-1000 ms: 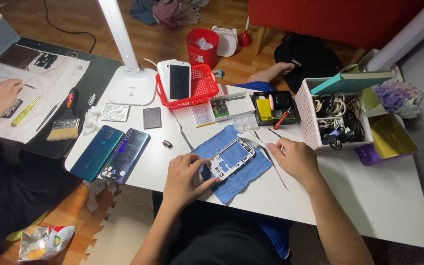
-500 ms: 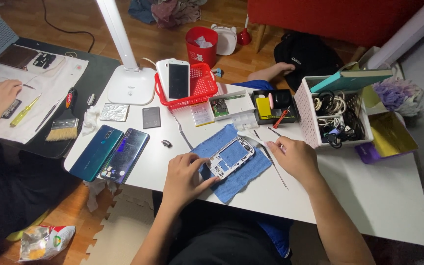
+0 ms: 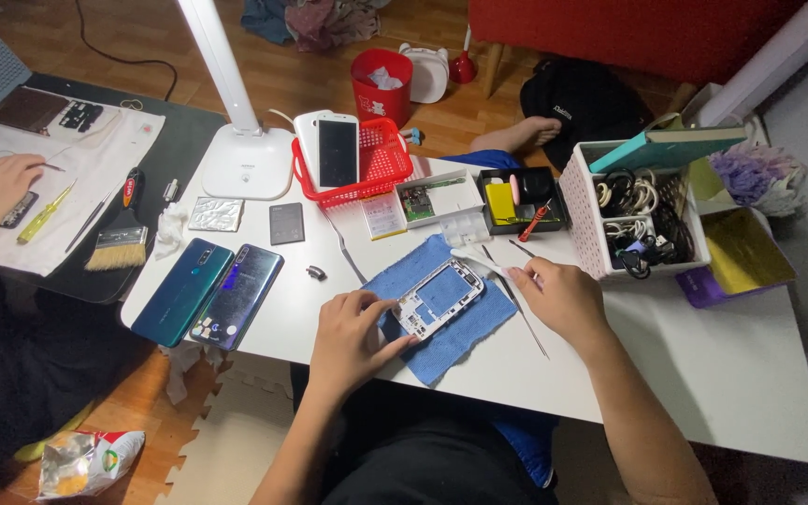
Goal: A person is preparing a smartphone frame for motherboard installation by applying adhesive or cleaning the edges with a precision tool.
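1. A white phone frame point(image 3: 439, 297) is laid on a blue cloth point(image 3: 441, 323) near the middle of the white worktop point(image 3: 703, 374).
2. The near left end of the frame is touched by the left hand point(image 3: 353, 337); the fingers are curled loosely and the fingertips are pressed on the frame, so it is held down rather than gripped around.
3. The right hand point(image 3: 563, 299) is rested on the worktop just right of the cloth. Its fingers are pinched together on a small white piece point(image 3: 483, 264), which reaches toward the far right corner of the frame. What exactly this piece is cannot be told.
4. Thin metal tools point(image 3: 516, 304) are laid on the worktop beside the right hand.
5. Two phones, a green one point(image 3: 182, 290) and a dark blue one point(image 3: 238, 295), are placed side by side at the left edge of the worktop.
6. A red basket point(image 3: 381, 164) with two upright phones is seen at the far side, next to the base of a white lamp point(image 3: 247, 159).
7. A white perforated box point(image 3: 600, 224) filled with cables is placed at the far right.
8. On a dark mat at the far left, another person's hand point(image 3: 2, 182) is seen, with a brush point(image 3: 119, 248) lying near it.
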